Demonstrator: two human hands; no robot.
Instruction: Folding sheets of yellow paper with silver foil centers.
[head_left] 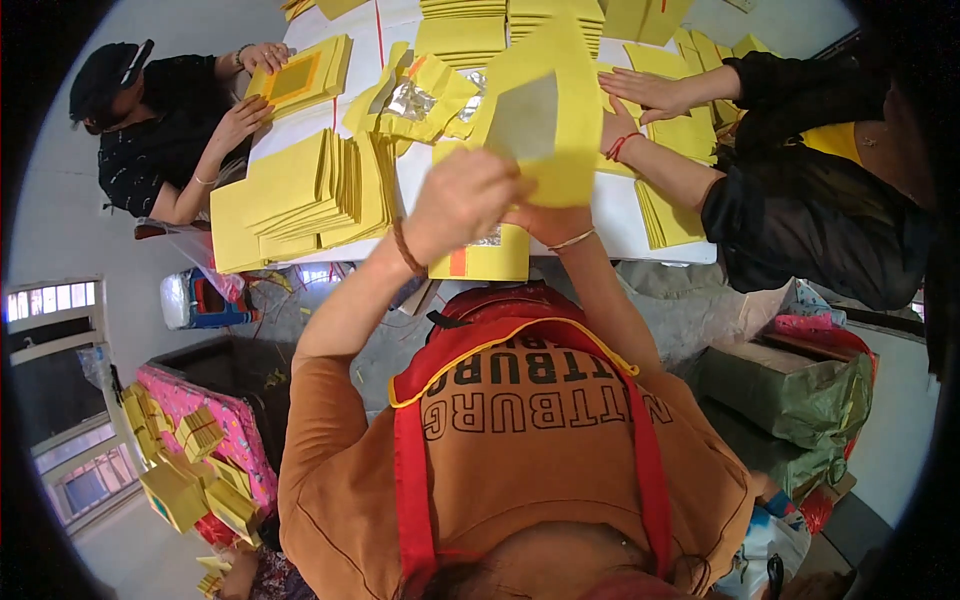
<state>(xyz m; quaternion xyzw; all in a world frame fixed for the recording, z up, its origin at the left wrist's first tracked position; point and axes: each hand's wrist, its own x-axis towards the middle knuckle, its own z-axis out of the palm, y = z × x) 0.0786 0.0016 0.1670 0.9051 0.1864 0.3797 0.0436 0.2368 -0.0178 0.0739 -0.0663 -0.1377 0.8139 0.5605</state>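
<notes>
A yellow paper sheet (575,120) with a grey rectangular patch is raised above the near edge of the table, slightly blurred. My left hand (465,198) has its fingers closed at the sheet's lower left edge. Behind the sheet's bottom end, my right hand (550,222) grips it, its fingers mostly hidden. Under my hands lies another yellow piece (495,262) with an orange strip and a silvery patch, reaching over the table edge. Crumpled yellow paper (430,90) with silvery foil rests just beyond my left hand.
Thick stacks of yellow paper (300,190) stand at the left of the white table (408,180); more piles (460,40) are at the back. A co-worker's hands (250,100) hold a yellow packet at left. Another co-worker's hands (645,100) press yellow sheets at right.
</notes>
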